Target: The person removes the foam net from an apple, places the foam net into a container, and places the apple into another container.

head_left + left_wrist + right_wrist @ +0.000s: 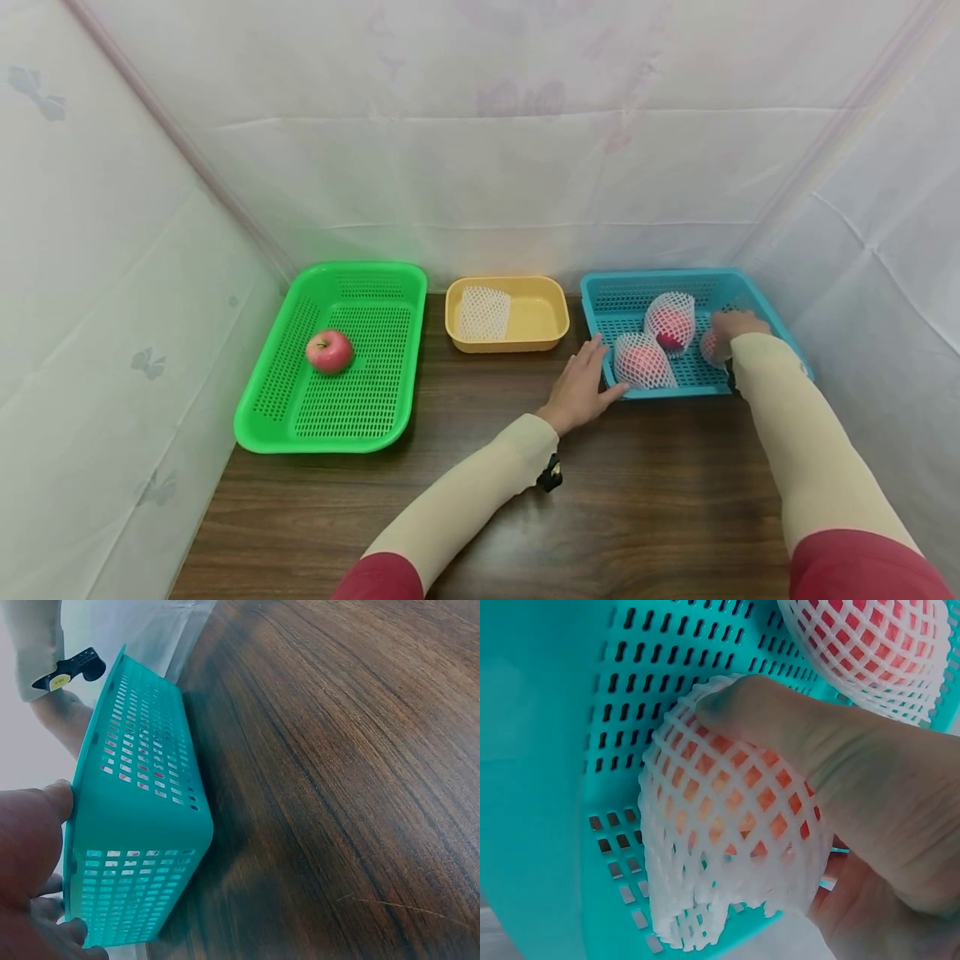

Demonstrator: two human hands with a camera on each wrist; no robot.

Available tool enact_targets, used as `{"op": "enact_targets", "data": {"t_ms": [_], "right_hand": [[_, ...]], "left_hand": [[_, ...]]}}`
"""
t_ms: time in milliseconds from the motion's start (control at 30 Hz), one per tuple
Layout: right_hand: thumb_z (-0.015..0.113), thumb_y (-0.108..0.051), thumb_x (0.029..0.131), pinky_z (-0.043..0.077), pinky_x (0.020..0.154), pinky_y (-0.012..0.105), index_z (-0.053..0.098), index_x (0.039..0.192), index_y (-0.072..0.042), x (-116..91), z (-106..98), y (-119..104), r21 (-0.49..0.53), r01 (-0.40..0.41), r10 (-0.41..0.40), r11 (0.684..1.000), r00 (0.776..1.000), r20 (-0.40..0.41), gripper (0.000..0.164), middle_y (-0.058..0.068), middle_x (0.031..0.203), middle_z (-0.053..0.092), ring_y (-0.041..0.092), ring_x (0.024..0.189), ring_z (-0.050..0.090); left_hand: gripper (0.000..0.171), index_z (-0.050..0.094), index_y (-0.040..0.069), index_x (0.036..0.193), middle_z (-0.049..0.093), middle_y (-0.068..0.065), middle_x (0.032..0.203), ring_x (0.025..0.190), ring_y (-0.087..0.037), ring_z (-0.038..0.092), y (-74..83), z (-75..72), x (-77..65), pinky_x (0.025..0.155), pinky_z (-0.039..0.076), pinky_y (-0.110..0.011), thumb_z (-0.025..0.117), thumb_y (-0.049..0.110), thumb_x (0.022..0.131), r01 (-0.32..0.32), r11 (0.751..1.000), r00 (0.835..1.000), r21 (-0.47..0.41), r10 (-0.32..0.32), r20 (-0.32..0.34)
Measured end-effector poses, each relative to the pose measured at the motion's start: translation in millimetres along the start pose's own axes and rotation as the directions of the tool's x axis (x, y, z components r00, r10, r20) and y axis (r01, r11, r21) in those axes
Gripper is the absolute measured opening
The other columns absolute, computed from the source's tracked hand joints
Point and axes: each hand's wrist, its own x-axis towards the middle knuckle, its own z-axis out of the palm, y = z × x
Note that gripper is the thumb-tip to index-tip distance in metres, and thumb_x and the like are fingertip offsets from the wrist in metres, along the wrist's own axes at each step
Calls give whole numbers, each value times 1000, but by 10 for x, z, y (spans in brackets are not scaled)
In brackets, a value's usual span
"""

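In the head view, my right hand (738, 323) reaches into the right side of a blue perforated basket (697, 390). It grips a red apple in a white foam net (727, 795); the thumb lies over the netting in the right wrist view, and the net's loose end hangs free. Two more netted apples lie to its left, one toward the back (670, 323) and one near the front left corner (643, 362). My left hand (581, 387) rests with spread fingers on that basket's left corner, its fingertips touching the rim in the left wrist view.
A green basket (408, 367) on the left holds one bare red apple (329, 352). Between the baskets, a yellow tray (543, 312) contains a flat white foam net (483, 313). White curtains (480, 183) enclose the dark wooden table (622, 500) at the back and sides.
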Motion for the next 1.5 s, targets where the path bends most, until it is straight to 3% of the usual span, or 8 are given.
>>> {"op": "enact_targets", "data": {"t_ms": [400, 667, 967, 1200, 1400, 1500], "right_hand": [[81, -13, 74, 43, 78, 68, 49, 122, 15, 40, 16, 67, -11, 14, -14, 1000, 998, -54, 64, 44, 121, 44, 62, 110, 36], [80, -19, 74, 42, 81, 70, 48, 125, 17, -3, -39, 43, -10, 8, -8, 1000, 999, -41, 69, 46, 129, 37, 64, 112, 33], [84, -20, 70, 43, 78, 71, 54, 119, 16, 10, -89, 54, 34, 9, -7, 999, 999, -44, 68, 42, 122, 40, 66, 109, 33], [84, -20, 69, 47, 75, 64, 56, 116, 14, 2, -159, 87, 79, 25, -20, 997, 998, -54, 64, 40, 118, 41, 57, 99, 48], [82, -23, 74, 39, 85, 72, 37, 133, 17, -2, -209, 113, 151, 15, -7, 988, 999, -53, 83, 47, 128, 31, 65, 115, 31], [81, -23, 74, 39, 85, 73, 27, 137, 15, -10, -246, 108, 161, 22, -12, 987, 998, -62, 92, 48, 127, 35, 67, 114, 32]], "left_hand": [[73, 31, 12, 152, 13, -3, 163, 148, -17, 14, -13, 8, 10, 117, 20, -40, 56, 50, 95, -5, 1000, 1000, 12, 5, 0], [73, 30, 14, 153, 13, -2, 163, 148, -17, 13, -4, -10, 1, 117, 19, -38, 54, 52, 95, -5, 1000, 1000, 30, 4, 13], [73, 31, 13, 152, 14, 0, 163, 149, -17, 13, -44, -36, 10, 117, 20, -41, 53, 53, 95, -34, 998, 999, 49, 32, 30], [72, 30, 13, 153, 15, 2, 163, 148, -17, 13, -107, -100, 15, 118, 17, -40, 55, 49, 96, -68, 997, 996, 29, 66, 62], [73, 25, 15, 155, 18, 3, 162, 148, -19, 17, -162, -120, 29, 117, 20, -40, 56, 47, 96, -82, 997, 994, -11, 83, 78], [75, 22, 16, 156, 21, 4, 161, 147, -16, 19, -190, -124, 32, 117, 21, -36, 56, 46, 96, -86, 995, 994, -44, 89, 70]]}}
